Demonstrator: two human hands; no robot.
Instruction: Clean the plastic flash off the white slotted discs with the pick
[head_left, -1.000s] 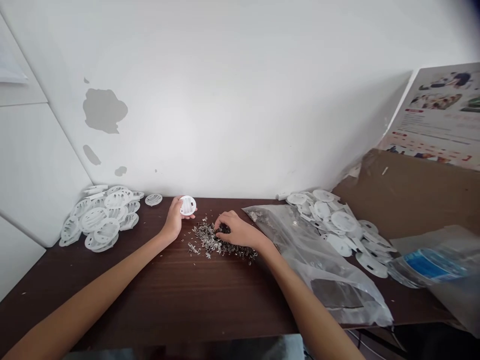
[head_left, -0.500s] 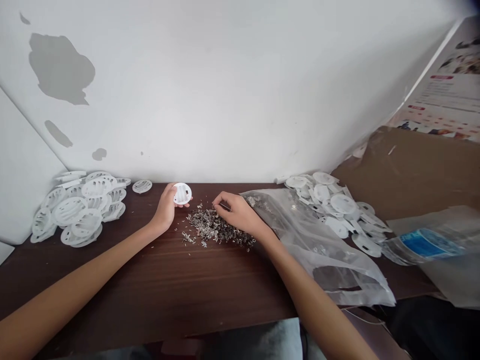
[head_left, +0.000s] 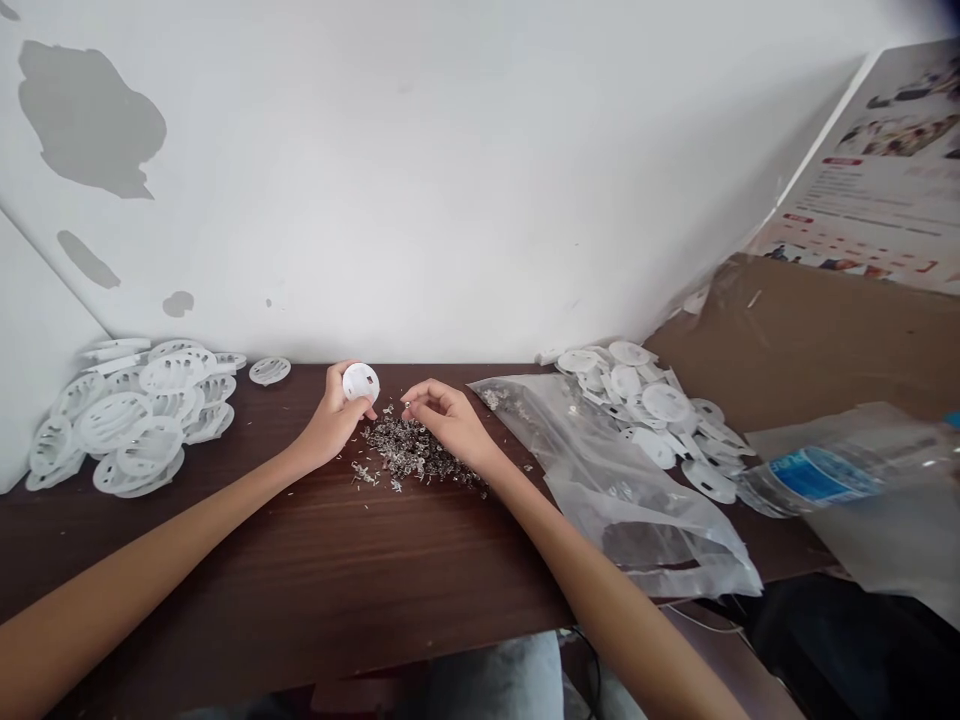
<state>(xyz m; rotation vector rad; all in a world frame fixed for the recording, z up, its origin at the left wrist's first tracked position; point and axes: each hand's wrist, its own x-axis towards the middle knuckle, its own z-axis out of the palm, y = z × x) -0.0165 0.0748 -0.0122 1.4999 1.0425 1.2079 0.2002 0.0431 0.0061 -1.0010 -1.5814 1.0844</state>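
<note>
1. My left hand [head_left: 328,425] is gripping a round white plastic disc [head_left: 361,382], fingers wrapped behind it and thumb at its lower edge. The disc is tilted up above the counter [head_left: 337,560].
2. My right hand [head_left: 444,420] has thumb and forefinger pinched on a tiny shiny metal piece [head_left: 407,404], too small on my feed to make out its shape. It's over the heap of metal bits [head_left: 409,452].
3. Slotted discs [head_left: 150,410] are piled left, more white discs [head_left: 664,402] right.
4. Clear plastic bag [head_left: 637,510] lies right of the heap, blue-labelled bottle [head_left: 821,474] beyond.
</note>
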